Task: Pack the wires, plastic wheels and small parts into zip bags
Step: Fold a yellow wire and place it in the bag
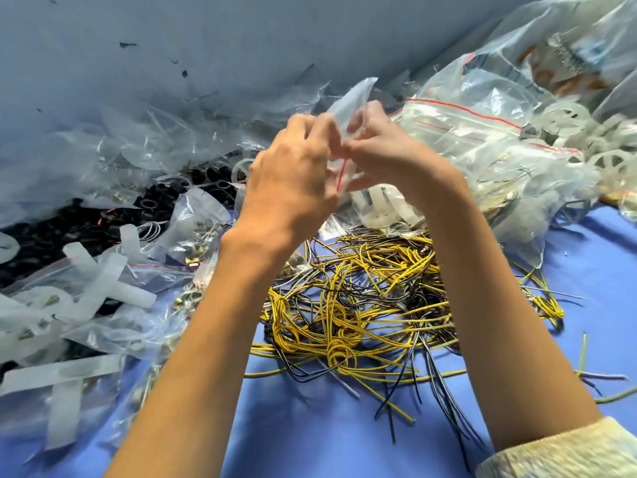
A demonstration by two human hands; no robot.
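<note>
Above the wire pile [362,305] mid-desk [310,443], left hand [289,177] and right hand [389,157] both pinch one small zip bag [348,101].

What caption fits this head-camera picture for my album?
Left hand and right hand pinch a clear zip bag; yellow and black wires lie tangled on the blue table.
</note>
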